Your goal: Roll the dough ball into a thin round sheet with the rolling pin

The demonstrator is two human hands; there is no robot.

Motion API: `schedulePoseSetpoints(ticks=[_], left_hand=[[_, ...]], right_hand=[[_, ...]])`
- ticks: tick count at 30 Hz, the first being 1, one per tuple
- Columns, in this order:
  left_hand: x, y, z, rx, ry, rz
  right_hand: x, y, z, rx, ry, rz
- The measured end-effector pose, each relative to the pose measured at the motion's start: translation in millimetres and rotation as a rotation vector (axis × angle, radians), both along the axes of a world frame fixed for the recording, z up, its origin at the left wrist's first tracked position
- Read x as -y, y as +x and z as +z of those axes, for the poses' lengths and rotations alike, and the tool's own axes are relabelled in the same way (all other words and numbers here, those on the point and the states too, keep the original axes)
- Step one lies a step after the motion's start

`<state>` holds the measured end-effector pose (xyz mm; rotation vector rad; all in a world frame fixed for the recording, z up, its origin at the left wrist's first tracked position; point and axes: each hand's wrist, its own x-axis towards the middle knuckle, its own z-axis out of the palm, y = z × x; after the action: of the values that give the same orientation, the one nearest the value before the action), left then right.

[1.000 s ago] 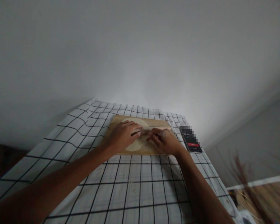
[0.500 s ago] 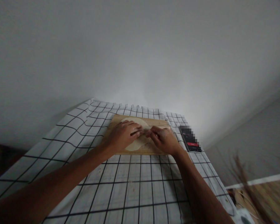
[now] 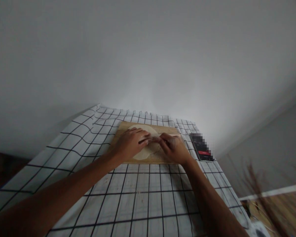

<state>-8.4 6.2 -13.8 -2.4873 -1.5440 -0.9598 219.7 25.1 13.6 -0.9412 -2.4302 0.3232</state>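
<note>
A round, thin sheet of dough [image 3: 143, 154] lies on a wooden board [image 3: 120, 127]. My left hand [image 3: 132, 142] rests over the left and middle of the sheet, its thumb and fingers closed in a pinch at the dough's right side. Close beside it, my right hand [image 3: 174, 147] is closed too, with fingertips pinching the dough's right edge. The fingertips of both hands nearly meet there. What sits exactly between them is small and partly hidden by the fingers. A whitish dusting shows on my right hand.
The board stands on a table with a white, black-checked cloth [image 3: 143, 204]; crumbs are scattered in front of it. A phone [image 3: 203, 152] lies right of the board. A wall rises behind the table. Blurred thin brown stalks [image 3: 259, 187] stand at the lower right.
My right fingertips have shifted slightly left and closed in against my left fingertips at the dough's edge. My left hand has hardly moved.
</note>
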Motion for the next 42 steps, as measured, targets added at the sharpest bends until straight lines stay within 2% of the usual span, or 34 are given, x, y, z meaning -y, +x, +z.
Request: schedulePoseSetpoints(ticks=[6, 10, 15, 19, 23, 27, 31, 36, 40, 42], left_hand=[[0.5, 0.1, -0.7, -0.003, 0.002, -0.005], [1.7, 0.0, 0.3, -0.011, -0.002, 0.007], [1.4, -0.8, -0.2, -0.006, 0.002, -0.005], [0.1, -1.4, -2.4, -0.014, 0.007, 0.011], [0.0, -1.0, -2.3, -0.011, -0.009, 0.0], [1.4, -0.7, -0.5, -0.015, -0.008, 0.008], [2.1, -0.3, 0.7, -0.018, -0.004, 0.0], [2.0, 0.1, 1.3, -0.008, -0.003, 0.005], [2.2, -0.1, 1.2, -0.005, 0.002, -0.003], [2.2, -0.3, 1.1, 0.003, 0.001, -0.001]], right_hand=[[-0.6, -1.2, -2.7, 0.036, -0.014, 0.042], [-0.2, -1.8, -2.7, -0.012, 0.012, -0.028], [-0.4, -3.1, -3.9, 0.026, -0.016, 0.025], [-0.8, -2.8, -4.3, -0.014, 0.021, -0.061], [-1.8, -1.5, -4.1, 0.023, -0.011, 0.013], [-2.6, 0.2, -3.1, 0.011, 0.023, -0.01], [-1.6, 1.8, -0.3, 0.048, 0.005, 0.027], [1.6, 2.8, 3.6, -0.012, 0.072, -0.061], [2.0, 2.7, 4.5, 0.043, 0.007, 0.03], [2.0, 2.5, 4.8, 0.03, 0.007, 0.023]])
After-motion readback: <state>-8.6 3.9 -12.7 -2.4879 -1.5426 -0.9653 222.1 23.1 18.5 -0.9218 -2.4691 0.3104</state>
